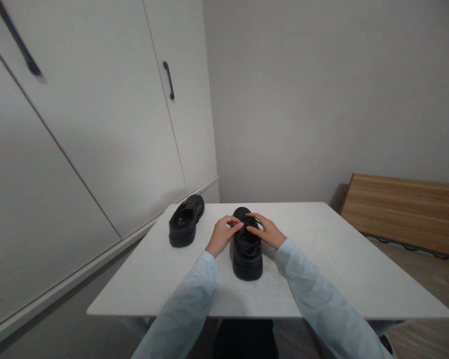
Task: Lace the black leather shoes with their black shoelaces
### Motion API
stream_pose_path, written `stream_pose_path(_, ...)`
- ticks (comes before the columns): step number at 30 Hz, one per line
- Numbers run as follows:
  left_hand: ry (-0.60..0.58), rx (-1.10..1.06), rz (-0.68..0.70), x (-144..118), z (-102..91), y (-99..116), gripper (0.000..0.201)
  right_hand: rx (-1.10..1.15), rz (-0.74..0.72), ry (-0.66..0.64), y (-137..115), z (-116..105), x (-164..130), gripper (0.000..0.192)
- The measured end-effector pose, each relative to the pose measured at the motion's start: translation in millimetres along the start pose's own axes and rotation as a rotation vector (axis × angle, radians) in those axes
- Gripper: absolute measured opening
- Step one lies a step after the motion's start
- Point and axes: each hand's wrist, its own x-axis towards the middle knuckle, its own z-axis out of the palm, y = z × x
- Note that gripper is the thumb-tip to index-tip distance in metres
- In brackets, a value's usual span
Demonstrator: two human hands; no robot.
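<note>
Two chunky black shoes stand on a white table [322, 259]. The nearer shoe [247, 254] sits in front of me, heel toward me. My left hand [223, 233] rests on its left side, fingertips pinching at the top of the shoe near the strap or laces. My right hand [265, 230] meets it from the right, fingers on the same spot. What the fingertips pinch is too small to make out. The second shoe [185, 222] stands apart at the table's far left corner, untouched. Both arms wear light blue sleeves.
White wardrobe doors [97, 124] with a black handle [168, 80] line the left side, close to the table. A plain wall stands behind. A low wooden board or bench [404, 209] lies at the right on the floor.
</note>
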Motion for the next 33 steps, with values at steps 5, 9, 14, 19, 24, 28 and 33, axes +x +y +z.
stream_pose_path(5, 0.029, -0.009, -0.014, -0.1, 3.6, 2.8, 0.018, 0.007, 0.002, 0.001, -0.7, -0.1, 0.1, 0.042)
stream_pose_path(9, 0.081, 0.014, -0.005, -0.8, 6.0, 5.0, 0.013, 0.018, 0.017, -0.004, -4.0, -1.2, -0.3, 0.042)
stream_pose_path(14, 0.110, -0.001, 0.006, -1.7, 7.8, 4.0, 0.013, 0.030, 0.031, -0.007, -5.8, -1.3, -0.4, 0.041)
stream_pose_path(19, 0.089, -0.052, 0.011, -2.0, 8.3, 4.6, 0.015, 0.030, 0.044, -0.006, -5.2, -0.6, 0.1, 0.041)
stream_pose_path(24, 0.057, -0.094, -0.007, -0.8, 6.3, 9.0, 0.014, 0.037, 0.040, -0.011, -6.1, -1.3, 0.1, 0.040)
stream_pose_path(28, 0.015, -0.224, -0.032, -0.9, 4.5, 13.5, 0.016, 0.037, 0.056, -0.014, -7.1, -1.9, 0.0, 0.042)
stream_pose_path(33, -0.022, -0.458, -0.122, -2.4, 1.5, 15.9, 0.029, 0.066, 0.050, -0.013, -6.8, -2.1, 0.2, 0.040)
